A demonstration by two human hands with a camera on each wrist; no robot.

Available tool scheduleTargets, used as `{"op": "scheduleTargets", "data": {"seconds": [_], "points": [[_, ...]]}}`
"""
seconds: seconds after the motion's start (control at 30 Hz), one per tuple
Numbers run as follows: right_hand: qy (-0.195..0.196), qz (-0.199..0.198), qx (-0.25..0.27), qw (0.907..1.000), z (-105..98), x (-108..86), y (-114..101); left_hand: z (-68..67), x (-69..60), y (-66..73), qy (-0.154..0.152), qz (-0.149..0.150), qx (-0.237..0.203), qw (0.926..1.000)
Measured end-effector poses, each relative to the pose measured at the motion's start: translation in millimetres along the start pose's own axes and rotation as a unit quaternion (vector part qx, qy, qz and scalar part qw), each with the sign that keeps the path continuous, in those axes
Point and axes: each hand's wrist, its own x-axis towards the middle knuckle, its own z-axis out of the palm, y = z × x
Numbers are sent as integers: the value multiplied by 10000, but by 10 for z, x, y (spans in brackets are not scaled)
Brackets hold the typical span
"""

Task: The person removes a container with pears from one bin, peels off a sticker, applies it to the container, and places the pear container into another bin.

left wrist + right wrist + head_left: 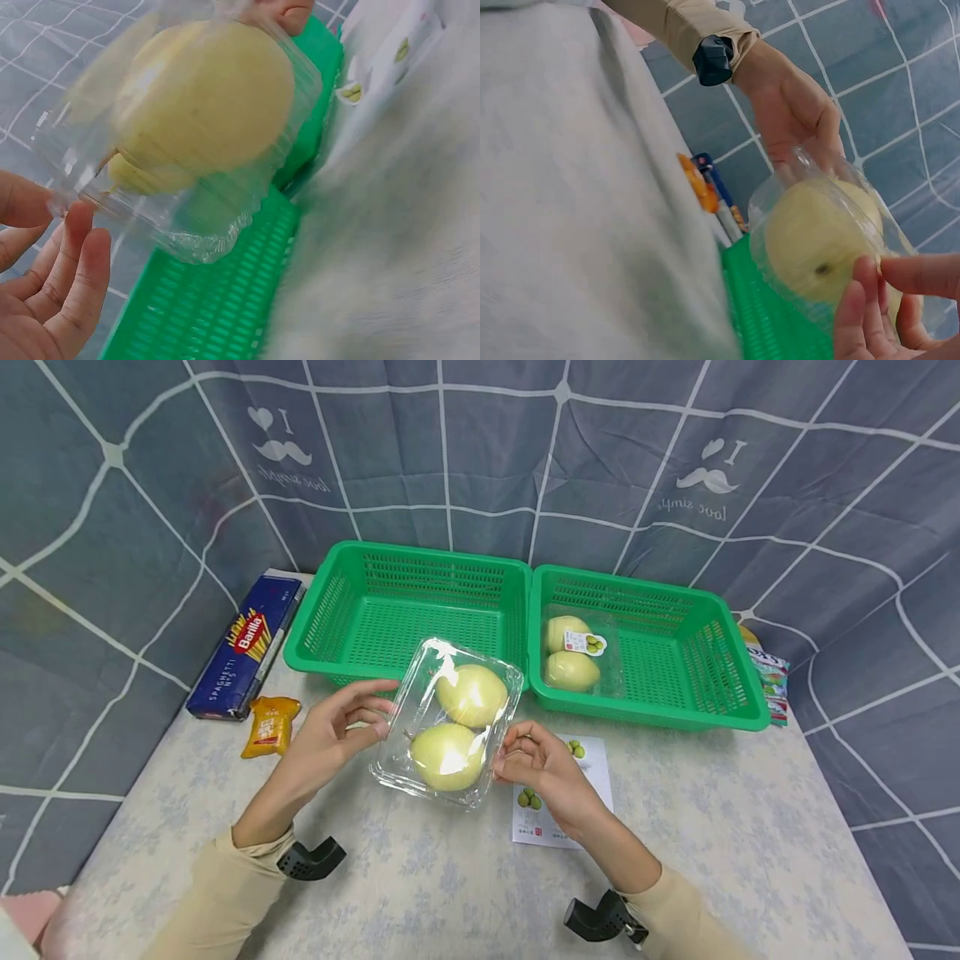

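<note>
Fingers point(84, 274) and thumb of the left hand point(330, 735) pinch one edge of a clear plastic clamshell point(418, 692), while the right hand point(546, 772) pinches the opposite edge. Standing here, I see two pale yellow pears point(471, 695) inside it, tilted and held above the table point(712, 827) near the left green basket point(423, 625). A labelled pear pack point(612, 662) sits in the right green basket point(675, 668). Beneath the right hand lies a printed sheet point(528, 827); off left, a Barilla spaghetti box point(243, 647) lies beside an orange packet point(270, 727)
</note>
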Motion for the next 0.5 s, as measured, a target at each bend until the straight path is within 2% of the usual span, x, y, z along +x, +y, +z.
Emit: {"op": "scheduleTargets", "data": {"seconds": [0.27, 0.5], "points": [[-104, 66, -266, 9996, 23, -133, 276, 121, -211, -175, -58, -113, -111, 9999], [-120, 279, -562, 9980, 67, -114, 512, 170, -327, -439, -191, -544, 44, 9983]]}}
